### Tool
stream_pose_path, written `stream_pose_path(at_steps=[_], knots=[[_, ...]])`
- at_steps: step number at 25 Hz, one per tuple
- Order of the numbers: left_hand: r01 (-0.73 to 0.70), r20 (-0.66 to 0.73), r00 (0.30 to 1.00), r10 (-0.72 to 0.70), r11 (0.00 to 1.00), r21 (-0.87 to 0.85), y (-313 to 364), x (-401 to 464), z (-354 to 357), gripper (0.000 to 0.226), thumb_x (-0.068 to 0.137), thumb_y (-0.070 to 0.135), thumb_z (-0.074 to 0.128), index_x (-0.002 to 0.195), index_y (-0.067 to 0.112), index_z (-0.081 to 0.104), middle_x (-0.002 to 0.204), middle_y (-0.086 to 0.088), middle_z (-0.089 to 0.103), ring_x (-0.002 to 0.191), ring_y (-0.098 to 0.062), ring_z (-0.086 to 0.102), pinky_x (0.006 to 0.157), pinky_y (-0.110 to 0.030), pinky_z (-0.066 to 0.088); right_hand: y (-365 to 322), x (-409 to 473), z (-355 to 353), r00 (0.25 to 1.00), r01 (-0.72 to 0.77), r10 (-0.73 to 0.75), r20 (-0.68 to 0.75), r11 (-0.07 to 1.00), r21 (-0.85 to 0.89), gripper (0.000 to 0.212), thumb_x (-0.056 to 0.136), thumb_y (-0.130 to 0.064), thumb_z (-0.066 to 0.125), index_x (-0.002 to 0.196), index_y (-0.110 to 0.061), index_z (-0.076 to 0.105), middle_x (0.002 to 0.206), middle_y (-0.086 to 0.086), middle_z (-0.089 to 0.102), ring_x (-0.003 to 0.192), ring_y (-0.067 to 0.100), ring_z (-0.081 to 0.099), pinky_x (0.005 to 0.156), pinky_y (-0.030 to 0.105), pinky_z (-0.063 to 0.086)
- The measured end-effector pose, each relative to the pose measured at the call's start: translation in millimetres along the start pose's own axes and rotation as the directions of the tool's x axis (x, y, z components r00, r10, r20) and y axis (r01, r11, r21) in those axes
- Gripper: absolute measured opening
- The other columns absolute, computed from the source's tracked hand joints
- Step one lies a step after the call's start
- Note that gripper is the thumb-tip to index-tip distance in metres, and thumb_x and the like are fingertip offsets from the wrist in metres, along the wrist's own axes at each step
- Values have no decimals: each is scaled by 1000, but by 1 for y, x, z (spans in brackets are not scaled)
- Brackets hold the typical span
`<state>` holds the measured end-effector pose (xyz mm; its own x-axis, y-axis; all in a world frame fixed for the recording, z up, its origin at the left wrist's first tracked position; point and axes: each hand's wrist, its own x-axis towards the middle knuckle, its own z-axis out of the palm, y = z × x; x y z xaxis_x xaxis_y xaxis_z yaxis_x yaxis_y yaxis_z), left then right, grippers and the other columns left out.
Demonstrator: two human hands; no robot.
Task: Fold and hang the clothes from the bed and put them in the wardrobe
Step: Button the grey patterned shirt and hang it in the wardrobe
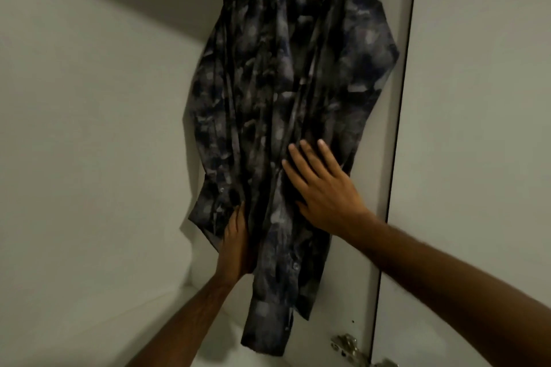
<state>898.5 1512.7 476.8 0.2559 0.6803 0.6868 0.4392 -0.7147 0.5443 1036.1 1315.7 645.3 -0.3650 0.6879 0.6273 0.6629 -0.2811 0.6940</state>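
One dark patterned shirt (277, 116) hangs inside the wardrobe (89, 128), right hand (322, 188) lying on it with fingers (301, 158) straight and flat, left hand (237, 243) apparently pinching its lower edge, the fabric judged light, soft and limp, best taken at collar or hem.

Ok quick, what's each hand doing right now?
Left hand: holds the lower edge of the dark patterned shirt, fingers tucked into the cloth.
Right hand: open, fingers straight, flat on the shirt's front.
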Motion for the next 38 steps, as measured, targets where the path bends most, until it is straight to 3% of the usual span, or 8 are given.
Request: stream_pose_path(at_steps=[3, 6, 11, 16, 20, 25, 31, 38], knots=[[-185, 93, 980, 178, 980, 71, -2, -11, -7, 101, 84, 86, 36, 161, 34, -4, 170, -6, 4, 154, -30, 17, 122, -51, 25, 4, -5, 11, 984, 59, -45, 174, 996, -74, 81, 98, -51, 40, 164, -18, 6, 169, 19, -6, 155, 41, -10, 122, 61, -12], [-16, 120, 993, 10, 999, 42, -4, -10, -11, 78, 89, 86, 24, 153, 56, -9, 170, 9, -2, 154, -27, 14, 121, -57, 24, 11, -8, 3, 956, 101, -74, 284, 992, -81, 85, 96, -57, 46, 163, -24, 6, 169, 15, -11, 155, 41, -12, 119, 69, -10], [95, 95, 991, -95, 995, -1, 11, -17, -14, 72, 97, 69, 30, 158, 45, 0, 170, 7, 3, 154, -27, 15, 122, -55, 20, 18, -16, -16, 925, 103, -56, 376, 989, -105, 85, 94, -60, 50, 162, -25, 13, 170, 14, -5, 155, 41, -6, 115, 77, -5], [28, -9, 1000, -27, 969, 246, 37, -53, -12, 82, 96, 71, 14, 161, 22, 14, 169, -6, 14, 151, -32, 24, 115, -65, 28, -4, -35, -3, 968, 163, -178, 179, 982, 94, 74, 99, -61, 39, 159, -19, 30, 168, 15, 18, 156, 34, 12, 124, 62, 0], [-103, 88, 994, 64, 814, 571, 48, -108, -22, 80, 98, 64, 16, 160, 14, 24, 166, -14, 21, 151, -36, 26, 111, -70, 29, -57, -87, 11, 966, 23, -116, 230, 928, 372, 81, 100, -63, 35, 162, -14, 19, 170, 14, 11, 157, 30, 4, 127, 54, -3], [-191, 232, 973, 17, 627, 755, 71, -211, -43, 82, 97, 68, 11, 157, 16, 35, 165, -15, 25, 151, -40, 25, 111, -73, 26, -110, -180, -1, 942, -97, -108, 318, 820, 564, 84, 101, -62, 34, 163, -10, 11, 170, 14, 4, 158, 28, 0, 126, 50, -8], [-158, 299, 943, -145, 594, 789, 145, -354, -48, 87, 94, 72, -4, 161, 21, 17, 169, -10, 10, 155, -37, 10, 118, -69, 14, -140, -302, -34, 920, -115, -192, 341, 699, 706, 84, 102, -61, 36, 162, -8, 12, 170, 14, 8, 158, 30, 4, 122, 48, -11], [-247, 449, 877, -170, 641, 727, 192, -515, -36, 78, 98, 65, 20, 153, 13, 39, 161, -17, 33, 148, -40, 30, 113, -68, 27, -170, -464, -88, 841, -235, -282, 462, 578, 782, 83, 101, -60, 38, 161, -7, 15, 169, 15, 14, 157, 30, 9, 125, 52, -3]])
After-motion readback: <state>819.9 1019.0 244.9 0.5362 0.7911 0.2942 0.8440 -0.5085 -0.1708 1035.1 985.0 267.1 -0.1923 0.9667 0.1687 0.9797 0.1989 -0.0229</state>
